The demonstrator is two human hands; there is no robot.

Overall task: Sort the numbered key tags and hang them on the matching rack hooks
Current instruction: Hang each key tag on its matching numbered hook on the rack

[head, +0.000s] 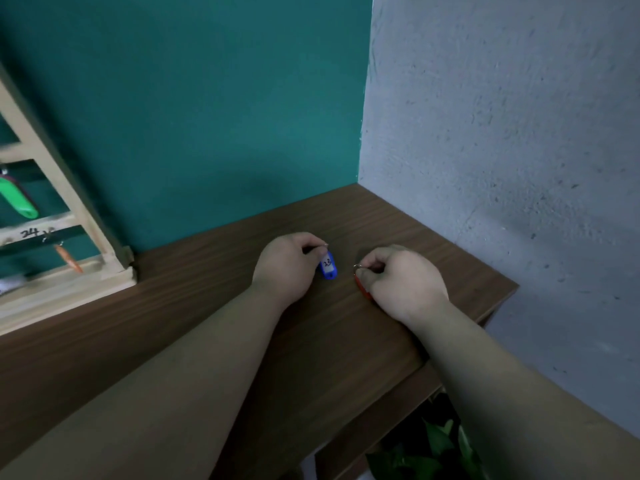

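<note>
**Two key tags pinched over the table, right of the rack**

The blue key tag (328, 266) carries a white paper label with handwritten digits that seem to read "23", though the second figure is hard to make out. On the wooden key rack (86, 216), a slat bears "24" (29, 233) in dark pen. A green tag (19, 199) hangs above that number and an orange tag (69, 259) hangs just below it.

Both hands are well to the right of the rack, low over the brown wooden tabletop (207, 306), with bare forearms reaching in from the near edge. The left hand (284, 268), the one nearer the rack, is knuckles-up, its fingers curled and its thumb and fingertips pinching the top end of the blue tag, which dangles from them. The right hand (401, 282), farther from the rack, is also curled. Its fingertips clamp the metal ring (357, 267) of a red key tag (362, 287), whose body is mostly hidden beneath the hand.
</note>
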